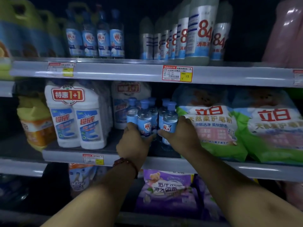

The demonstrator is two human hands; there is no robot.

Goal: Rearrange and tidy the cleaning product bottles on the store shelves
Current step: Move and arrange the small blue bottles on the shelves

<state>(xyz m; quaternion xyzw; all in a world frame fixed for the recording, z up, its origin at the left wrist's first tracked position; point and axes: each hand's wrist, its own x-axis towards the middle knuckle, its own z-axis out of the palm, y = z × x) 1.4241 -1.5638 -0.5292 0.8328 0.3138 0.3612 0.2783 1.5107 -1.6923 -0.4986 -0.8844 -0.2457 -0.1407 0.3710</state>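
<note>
Several small clear bottles with blue caps and blue labels stand grouped on the middle shelf. My left hand grips the front left bottle of the group. My right hand grips the front right bottle, thumb across its label. More bottles of the same kind stand in a row on the top shelf. A red bead bracelet is on my left wrist.
White twin-pack toilet cleaner bottles stand left of the group, a yellow jug beyond them. Green-and-white soap powder bags press close on the right. White 84 disinfectant bottles fill the top shelf. Purple bags lie below.
</note>
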